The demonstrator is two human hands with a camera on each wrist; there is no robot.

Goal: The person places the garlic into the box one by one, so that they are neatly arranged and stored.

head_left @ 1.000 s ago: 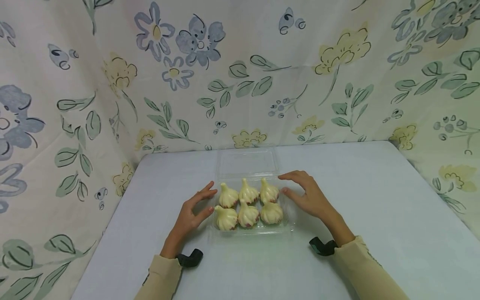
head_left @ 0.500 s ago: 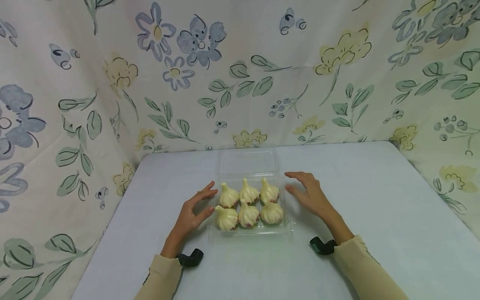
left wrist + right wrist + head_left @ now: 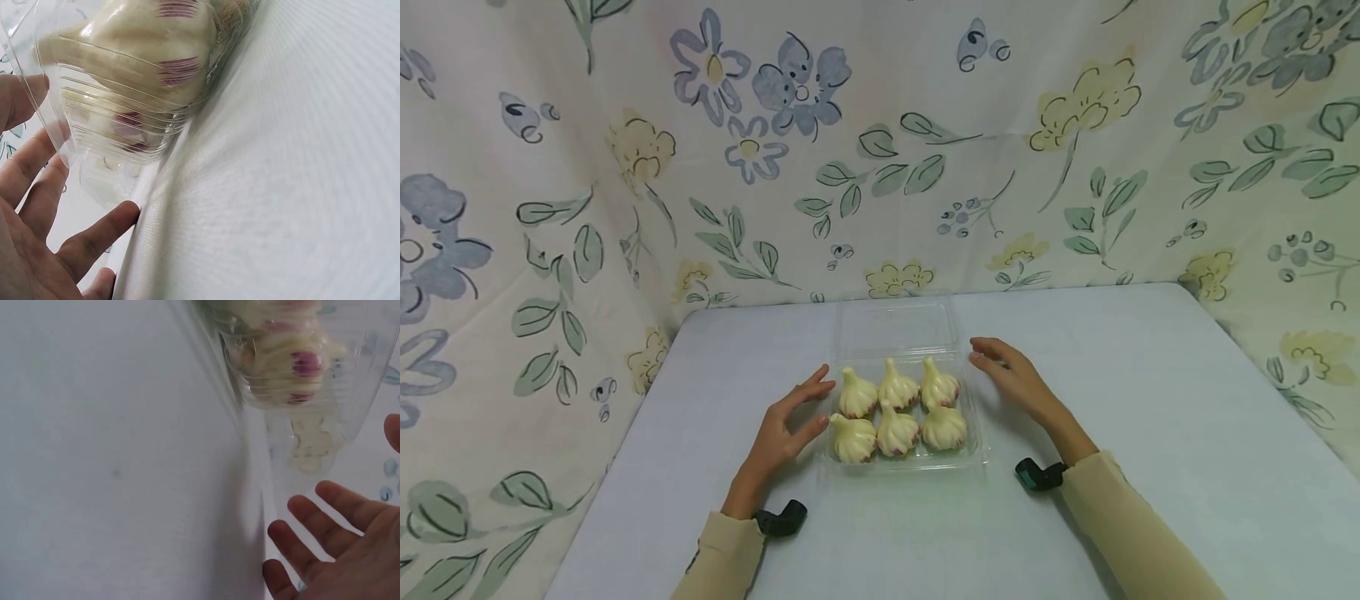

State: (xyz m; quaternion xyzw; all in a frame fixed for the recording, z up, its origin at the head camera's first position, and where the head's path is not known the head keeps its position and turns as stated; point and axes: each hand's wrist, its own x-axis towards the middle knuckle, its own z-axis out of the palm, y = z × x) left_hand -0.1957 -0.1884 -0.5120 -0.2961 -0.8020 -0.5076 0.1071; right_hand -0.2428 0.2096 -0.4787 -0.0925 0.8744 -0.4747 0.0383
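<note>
Two rows of whitish garlic bulbs (image 3: 898, 390) with purple streaks sit in a clear plastic clamshell box (image 3: 910, 467). Its transparent lid (image 3: 895, 327) lies folded back toward the far side. My left hand (image 3: 784, 429) is at the box's left side, thumb and fingers spread. In the left wrist view, the thumb (image 3: 25, 100) and fingertips overlap the clear rim, while the lower fingers reach toward the table. Off the box's back right corner, my right hand (image 3: 1011, 375) holds nothing. Its fingers (image 3: 315, 531) are extended, apart from the box in the right wrist view.
The box stands on a white-covered table (image 3: 1120, 367). A floral curtain (image 3: 880, 150) hangs behind it and along both sides. Each wrist carries a small black camera, the left camera (image 3: 782, 518) and the right camera (image 3: 1039, 475).
My right hand has moved away from the box's right edge, rightward and slightly back. My left hand, the box and the garlic bulbs stay where they were.
</note>
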